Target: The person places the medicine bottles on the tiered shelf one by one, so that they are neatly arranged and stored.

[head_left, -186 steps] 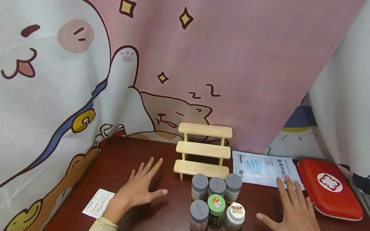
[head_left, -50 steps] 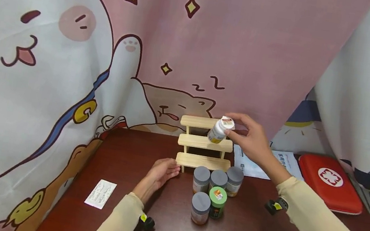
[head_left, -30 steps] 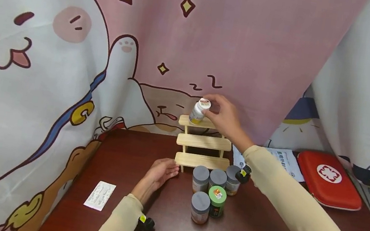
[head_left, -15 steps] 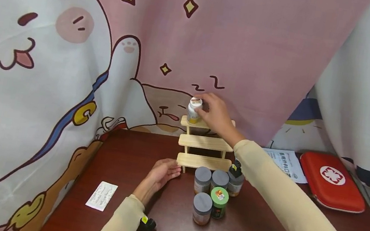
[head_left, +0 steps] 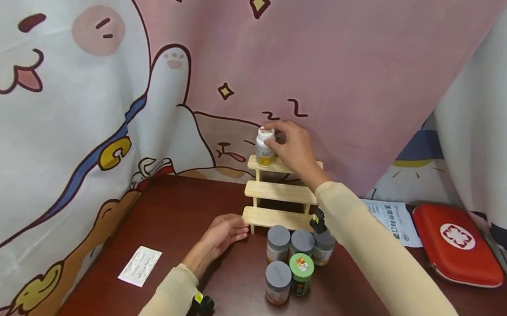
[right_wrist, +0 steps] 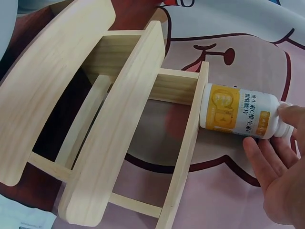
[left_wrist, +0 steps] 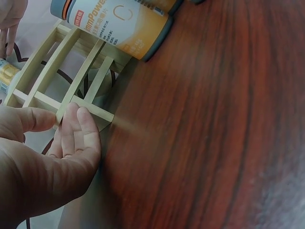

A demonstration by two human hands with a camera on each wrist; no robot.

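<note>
A white pill bottle (head_left: 265,148) with a yellow-banded label stands upright at the left end of the top step of a three-tier wooden display stand (head_left: 280,191). My right hand (head_left: 291,144) holds this bottle near its cap, thumb and fingers round the neck; in the right wrist view the bottle's base (right_wrist: 206,106) meets the top board. Low on the left, my left hand (head_left: 221,234) grips the end of the bottom step between thumb and fingers, as the left wrist view shows more closely (left_wrist: 66,143).
Before the stand are several grey-lidded jars (head_left: 277,282) and a green-lidded jar (head_left: 300,274). To the right lie a mask packet (head_left: 393,222), partly behind the right sleeve, and a red zipped case (head_left: 457,244). A small white paper packet (head_left: 140,265) lies at left.
From among the jars, the white bottle was lifted by my right hand, carried up and left, and straightened on the top step. My left hand came to the stand and stayed there.
</note>
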